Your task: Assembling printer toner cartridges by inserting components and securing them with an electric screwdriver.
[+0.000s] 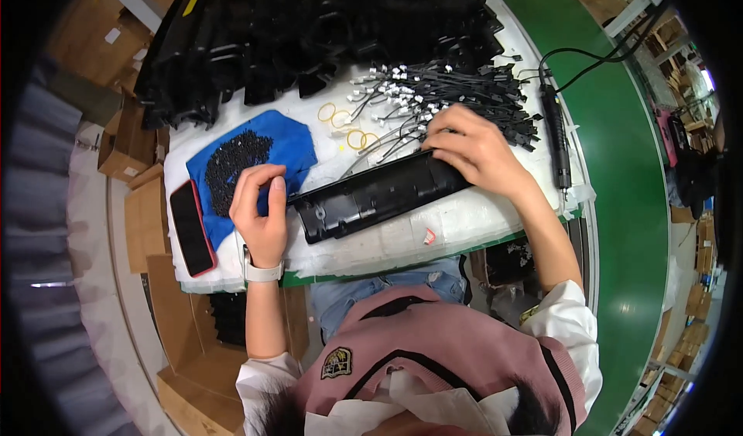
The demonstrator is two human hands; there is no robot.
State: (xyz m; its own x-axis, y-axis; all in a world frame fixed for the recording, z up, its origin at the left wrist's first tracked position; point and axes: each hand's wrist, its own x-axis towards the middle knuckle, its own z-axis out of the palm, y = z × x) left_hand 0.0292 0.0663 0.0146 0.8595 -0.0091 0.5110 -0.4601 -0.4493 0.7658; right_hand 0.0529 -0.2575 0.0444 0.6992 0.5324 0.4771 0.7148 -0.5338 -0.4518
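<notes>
A long black plastic housing (379, 196) lies slantwise across the white table, its hollow side up. My right hand (476, 153) is closed at its right end, with bent fingertips and thumb on the far edge; grey cable ends run close by. My left hand (261, 208) is beside the housing's left end, over the near edge of a pile of small black screws (236, 157) on a blue cloth (298, 146). Its fingers are curled, with thumb and index tips close together; anything between them is too small to make out.
Black plastic housings (309, 26) are stacked along the back. Black cables with white connectors (464, 88) are heaped at the right rear, near yellow rings (340, 119). An electric screwdriver (555, 134) lies on the right edge, a phone (192, 227) at the left. A green surface (627, 227) extends rightward.
</notes>
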